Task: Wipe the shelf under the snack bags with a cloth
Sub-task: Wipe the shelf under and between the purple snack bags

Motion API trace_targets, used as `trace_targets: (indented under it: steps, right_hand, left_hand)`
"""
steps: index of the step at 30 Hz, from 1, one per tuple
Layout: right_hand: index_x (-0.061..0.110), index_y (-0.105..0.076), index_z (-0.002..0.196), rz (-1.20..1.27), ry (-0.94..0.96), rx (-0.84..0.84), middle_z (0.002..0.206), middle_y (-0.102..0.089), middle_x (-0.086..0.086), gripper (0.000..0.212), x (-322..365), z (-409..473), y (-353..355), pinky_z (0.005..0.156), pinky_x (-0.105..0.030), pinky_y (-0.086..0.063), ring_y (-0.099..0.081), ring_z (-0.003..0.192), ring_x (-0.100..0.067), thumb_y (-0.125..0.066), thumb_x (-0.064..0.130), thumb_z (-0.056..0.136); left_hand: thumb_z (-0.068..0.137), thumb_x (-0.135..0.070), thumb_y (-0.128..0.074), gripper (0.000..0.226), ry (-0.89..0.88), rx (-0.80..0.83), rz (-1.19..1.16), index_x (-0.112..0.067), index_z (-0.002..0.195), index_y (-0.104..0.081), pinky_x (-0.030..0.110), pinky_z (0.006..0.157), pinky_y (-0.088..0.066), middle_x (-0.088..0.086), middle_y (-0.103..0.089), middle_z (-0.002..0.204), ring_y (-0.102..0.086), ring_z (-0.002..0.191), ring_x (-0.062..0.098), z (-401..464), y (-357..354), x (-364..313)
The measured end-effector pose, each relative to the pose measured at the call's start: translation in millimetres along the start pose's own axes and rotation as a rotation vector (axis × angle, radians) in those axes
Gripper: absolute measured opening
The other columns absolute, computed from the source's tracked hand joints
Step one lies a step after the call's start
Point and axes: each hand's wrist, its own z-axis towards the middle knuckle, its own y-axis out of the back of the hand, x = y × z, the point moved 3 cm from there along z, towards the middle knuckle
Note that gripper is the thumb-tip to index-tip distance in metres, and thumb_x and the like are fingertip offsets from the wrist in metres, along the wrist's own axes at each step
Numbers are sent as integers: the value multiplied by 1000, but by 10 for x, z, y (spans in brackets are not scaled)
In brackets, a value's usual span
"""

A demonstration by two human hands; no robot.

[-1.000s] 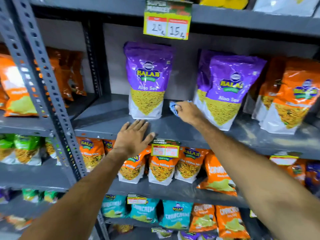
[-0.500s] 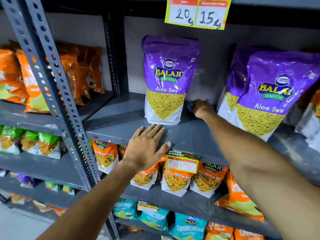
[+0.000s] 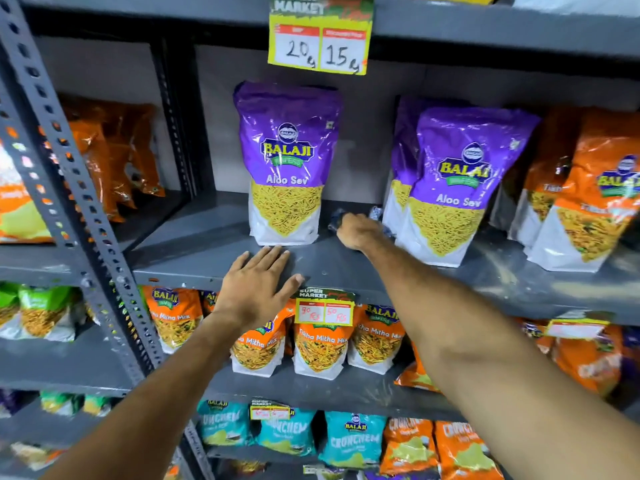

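Note:
A grey metal shelf (image 3: 207, 244) carries upright purple Aloo Sev bags. One bag (image 3: 285, 161) stands left of centre, and two more (image 3: 460, 188) stand to the right. My right hand (image 3: 358, 232) reaches deep into the gap between them, closed on a dark blue cloth (image 3: 337, 216) pressed against the shelf surface near the back. Most of the cloth is hidden under the hand. My left hand (image 3: 258, 285) lies flat, fingers spread, on the shelf's front edge just below the left purple bag.
Orange snack bags (image 3: 588, 202) crowd the shelf's right end, with dusty streaks (image 3: 502, 268) in front of them. A perforated upright post (image 3: 69, 188) stands at left. A price tag (image 3: 320, 46) hangs above, another (image 3: 323, 308) on the shelf's front lip. Lower shelves hold more bags.
My right hand has pushed the cloth from the shelf's middle towards the back between the purple bags. The left hand has stayed flat on the front edge.

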Motion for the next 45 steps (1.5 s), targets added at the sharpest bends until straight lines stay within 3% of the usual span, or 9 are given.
trace_targets:
  steps: [12, 23, 33, 39, 42, 45]
  right_hand:
    - [11, -62, 123, -68, 110, -6, 132, -62, -18, 37, -64, -670, 32, 96, -47, -49, -59, 119, -36, -38, 27, 98]
    - [9, -56, 134, -56, 251, -82, 129, -63, -17, 38, -305, -1321, 61, 91, -45, -49, -60, 116, -35, -38, 24, 105]
    - [22, -56, 138, 66, 278, -80, 134, -64, -11, 39, -844, -1657, 153, 95, -44, -50, -61, 117, -35, -40, 32, 105]
    - [25, -51, 144, -1, 232, -130, 137, -62, -8, 40, -1158, -1789, 276, 93, -44, -48, -59, 120, -34, -40, 27, 106]
    - [23, -51, 144, 42, 255, -244, 135, -64, -10, 41, -985, -1862, 368, 89, -45, -51, -63, 114, -37, -44, 18, 104]
    - [22, -49, 145, 76, 348, -236, 138, -61, -8, 49, -505, -1826, 369, 93, -48, -52, -64, 113, -32, -49, 7, 98]
  left_hand:
    - [92, -73, -2, 89, -12, 39, -3, -22, 162, -23, 42, 129, -7, -2, -19, 170, -12, 158, 13, -7, 23, 7]
    - [85, -77, 6, 100, -29, 71, 4, -21, 163, -21, 43, 129, -8, -1, -18, 171, -12, 158, 14, -17, 41, -3]
    - [83, -79, 7, 103, -31, 72, -10, -21, 163, -22, 43, 128, -8, -1, -20, 170, -13, 158, 15, -11, 43, -4]
    - [83, -78, 7, 102, -26, 77, -20, -21, 163, -20, 43, 129, -6, -2, -17, 171, -11, 158, 15, -14, 47, -17]
    - [85, -77, 5, 99, -20, 71, -16, -21, 163, -20, 43, 129, -6, -2, -18, 171, -11, 158, 14, 4, 47, -12]
    - [84, -78, 6, 101, -32, 57, -18, -22, 163, -21, 43, 128, -7, -2, -18, 171, -12, 158, 15, 5, 29, 14]
